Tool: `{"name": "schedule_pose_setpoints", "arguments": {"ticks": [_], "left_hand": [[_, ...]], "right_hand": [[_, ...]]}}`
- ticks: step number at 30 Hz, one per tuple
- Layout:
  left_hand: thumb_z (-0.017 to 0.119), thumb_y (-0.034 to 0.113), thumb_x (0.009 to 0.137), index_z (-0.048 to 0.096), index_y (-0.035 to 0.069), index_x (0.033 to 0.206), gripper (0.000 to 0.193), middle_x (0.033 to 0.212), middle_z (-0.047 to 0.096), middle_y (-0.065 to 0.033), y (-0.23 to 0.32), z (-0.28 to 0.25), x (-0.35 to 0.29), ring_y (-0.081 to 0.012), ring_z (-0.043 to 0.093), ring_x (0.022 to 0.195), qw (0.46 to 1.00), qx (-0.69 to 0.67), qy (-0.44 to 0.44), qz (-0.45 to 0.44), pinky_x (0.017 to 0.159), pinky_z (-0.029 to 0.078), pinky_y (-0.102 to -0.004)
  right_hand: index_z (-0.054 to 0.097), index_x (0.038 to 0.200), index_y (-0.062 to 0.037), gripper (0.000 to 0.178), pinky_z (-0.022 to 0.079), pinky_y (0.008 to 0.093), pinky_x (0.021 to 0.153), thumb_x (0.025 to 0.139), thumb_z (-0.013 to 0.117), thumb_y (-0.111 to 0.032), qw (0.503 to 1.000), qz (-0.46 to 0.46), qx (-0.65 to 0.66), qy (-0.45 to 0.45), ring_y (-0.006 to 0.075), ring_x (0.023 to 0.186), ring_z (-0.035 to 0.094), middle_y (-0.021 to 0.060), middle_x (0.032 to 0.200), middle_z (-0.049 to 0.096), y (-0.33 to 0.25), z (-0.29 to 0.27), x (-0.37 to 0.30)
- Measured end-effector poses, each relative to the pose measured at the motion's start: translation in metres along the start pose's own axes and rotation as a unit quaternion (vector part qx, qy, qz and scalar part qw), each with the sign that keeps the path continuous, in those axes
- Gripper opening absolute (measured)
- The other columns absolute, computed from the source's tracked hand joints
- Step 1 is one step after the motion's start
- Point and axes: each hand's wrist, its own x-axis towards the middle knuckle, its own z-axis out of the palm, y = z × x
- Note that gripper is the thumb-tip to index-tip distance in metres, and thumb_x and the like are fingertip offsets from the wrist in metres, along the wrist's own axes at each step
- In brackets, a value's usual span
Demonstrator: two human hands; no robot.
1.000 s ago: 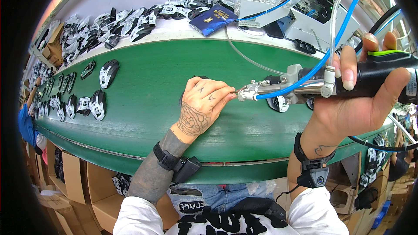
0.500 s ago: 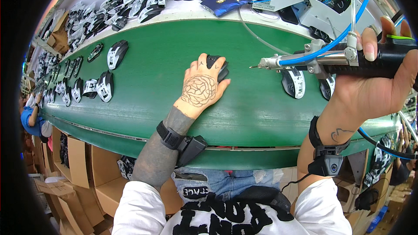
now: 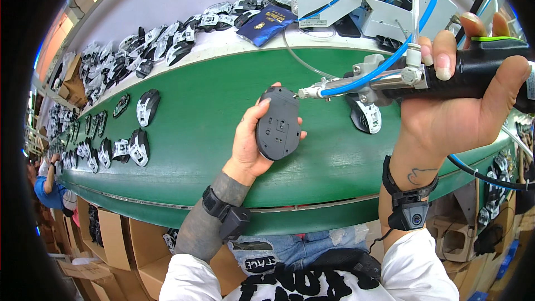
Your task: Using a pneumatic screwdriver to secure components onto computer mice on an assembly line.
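My left hand [image 3: 249,139] grips a black computer mouse [image 3: 280,125] with its underside turned up, showing small screw holes. My right hand [image 3: 446,86] is wrapped round the black body of a powered screwdriver [image 3: 362,81], which has a metal front end and a blue air hose. The driver's tip meets the upper right edge of the mouse; whether it sits in a screw hole is too small to tell. Below the driver, a white and black mouse shell [image 3: 366,116] lies on the green belt [image 3: 212,100].
More mouse shells [image 3: 139,147] stand along the belt's left. Behind it, a white ledge holds piled shells [image 3: 184,42], a dark blue booklet [image 3: 267,24] and a white box [image 3: 326,8]. Cardboard boxes [image 3: 114,239] stand below the near edge. Another person [image 3: 49,184] is at far left.
My left hand has lifted the mouse off the belt and turned its underside up. The screwdriver in my right hand has come left to the mouse. The whole view has shifted slightly.
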Motion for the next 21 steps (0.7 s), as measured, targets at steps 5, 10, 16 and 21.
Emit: {"name": "schedule_pose_setpoints", "arguments": {"ticks": [5,10,16,21], "left_hand": [[0.048,0.034,0.09,0.034,0.014,0.14,0.055,0.12,0.049,-0.0134,-0.011,0.0,0.002,-0.0266,0.06,0.094,0.999,-0.016,-0.014,-0.047,0.079,0.054,-0.0473],[0.048,0.034,0.091,0.032,0.015,0.142,0.057,0.118,0.05,-0.0138,-0.008,-0.003,0.0,-0.0265,0.06,0.094,0.998,-0.027,-0.023,-0.056,0.08,0.054,-0.0471],[0.047,0.033,0.091,0.031,0.015,0.142,0.056,0.117,0.05,-0.0139,-0.011,0.0,-0.001,-0.0268,0.06,0.094,0.997,-0.037,-0.023,-0.061,0.08,0.055,-0.0472],[0.048,0.032,0.09,0.031,0.014,0.142,0.057,0.117,0.051,-0.014,-0.009,0.002,-0.003,-0.0267,0.061,0.094,0.999,-0.02,-0.023,-0.045,0.081,0.055,-0.047]], "right_hand": [[0.042,0.127,-0.0053,0.054,0.04,0.0321,0.061,0.094,0.047,-0.049,1.0,-0.002,-0.003,-0.006,0.0119,0.056,0.046,0.011,0.101,0.056,-0.003,-0.005,0.002],[0.043,0.126,-0.0054,0.053,0.04,0.0322,0.062,0.094,0.048,-0.048,1.0,0.002,-0.001,-0.024,0.0116,0.058,0.046,0.0101,0.1,0.055,0.003,0.006,0.002],[0.042,0.127,-0.0055,0.054,0.039,0.032,0.062,0.094,0.047,-0.048,1.0,0.001,-0.024,-0.001,0.0114,0.057,0.046,0.0102,0.1,0.053,-0.001,0.008,0.003],[0.041,0.129,-0.0058,0.057,0.038,0.0299,0.059,0.094,0.047,-0.05,0.998,0.004,-0.041,0.038,0.0101,0.055,0.045,0.0108,0.104,0.052,-0.004,0.019,0.0]]}}
